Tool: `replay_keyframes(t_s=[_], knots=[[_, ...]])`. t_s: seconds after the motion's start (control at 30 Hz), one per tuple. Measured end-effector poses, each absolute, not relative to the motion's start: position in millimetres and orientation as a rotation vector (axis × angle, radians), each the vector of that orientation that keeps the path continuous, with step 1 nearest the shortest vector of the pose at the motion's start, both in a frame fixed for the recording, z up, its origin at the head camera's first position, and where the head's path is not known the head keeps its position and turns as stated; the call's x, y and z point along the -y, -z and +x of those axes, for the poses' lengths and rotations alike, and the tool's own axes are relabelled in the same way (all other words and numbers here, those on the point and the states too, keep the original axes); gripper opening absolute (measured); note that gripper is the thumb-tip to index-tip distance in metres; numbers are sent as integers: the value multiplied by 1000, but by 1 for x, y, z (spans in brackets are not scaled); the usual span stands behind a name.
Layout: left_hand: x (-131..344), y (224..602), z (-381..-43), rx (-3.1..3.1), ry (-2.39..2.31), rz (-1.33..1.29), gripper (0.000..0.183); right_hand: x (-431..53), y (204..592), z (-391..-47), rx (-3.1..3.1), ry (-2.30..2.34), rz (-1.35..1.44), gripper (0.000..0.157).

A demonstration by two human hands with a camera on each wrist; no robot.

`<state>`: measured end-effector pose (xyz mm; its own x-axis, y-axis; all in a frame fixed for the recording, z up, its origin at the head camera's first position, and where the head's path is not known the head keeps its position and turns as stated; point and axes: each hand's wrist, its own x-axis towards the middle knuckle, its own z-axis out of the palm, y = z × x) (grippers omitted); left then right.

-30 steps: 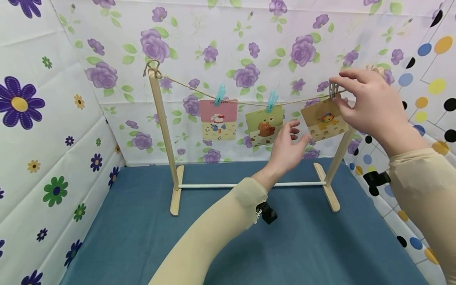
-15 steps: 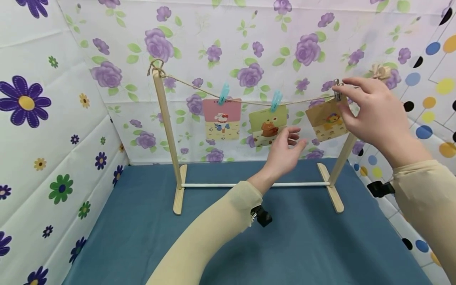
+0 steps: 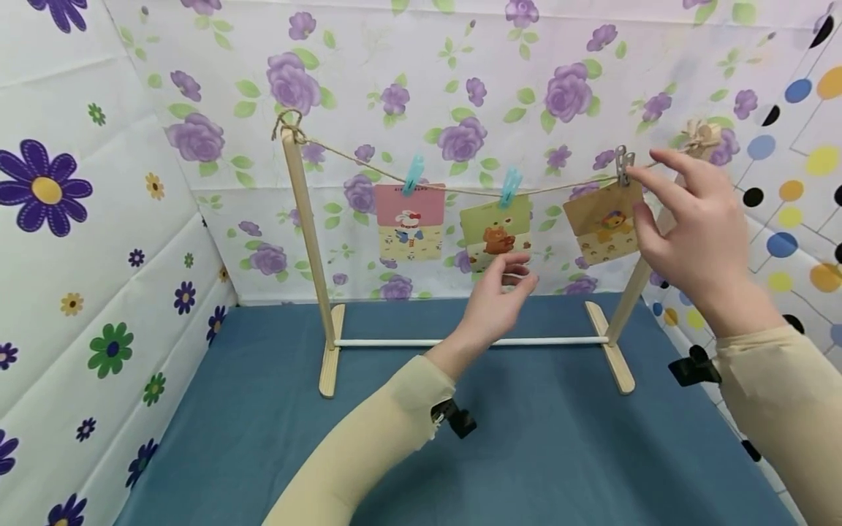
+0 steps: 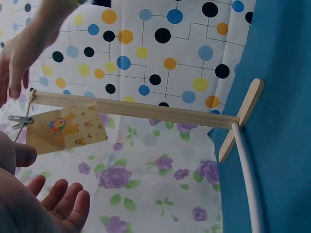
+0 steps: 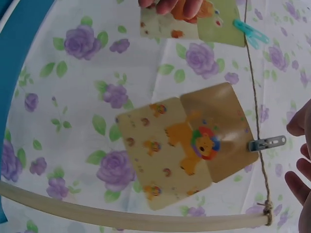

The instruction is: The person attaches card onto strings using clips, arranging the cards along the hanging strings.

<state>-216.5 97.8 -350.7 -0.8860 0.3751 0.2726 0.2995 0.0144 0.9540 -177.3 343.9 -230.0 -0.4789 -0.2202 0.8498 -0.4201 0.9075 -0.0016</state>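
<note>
A brown card with a lion [image 5: 201, 141] hangs tilted from the twine [image 5: 253, 87], held by a grey metal clip [image 5: 266, 143]. My right hand [image 3: 700, 226] is just right of that clip, and the right wrist view shows its fingers spread apart from it. In front of the lower part of a green bear card [image 3: 493, 226] is my left hand [image 3: 496, 299], its fingers loosely bent and holding nothing. A blue clip [image 3: 510, 187] keeps the bear card on the line. Further left, a pink and yellow rabbit card [image 3: 409, 212] hangs from another blue clip [image 3: 414, 175].
The twine runs between two wooden posts, the left post [image 3: 305, 234] and the right post [image 4: 136, 109]. A white rod [image 3: 388, 342] joins their feet low over the blue cloth [image 3: 263, 424]. Patterned fabric [image 3: 368, 66] stands behind and on both sides.
My right fingers have come off the metal clip and drawn slightly right, leaving the lion card hanging. My left hand has moved left and down, from beside the bear card to its lower edge.
</note>
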Motion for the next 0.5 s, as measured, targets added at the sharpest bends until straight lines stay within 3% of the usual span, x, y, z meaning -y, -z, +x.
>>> replay_keyframes(t_s=[0.5], knots=[[-39,390,-210,-2040,-2138,596,35,-337,291,-163,1942,-478,402,42]])
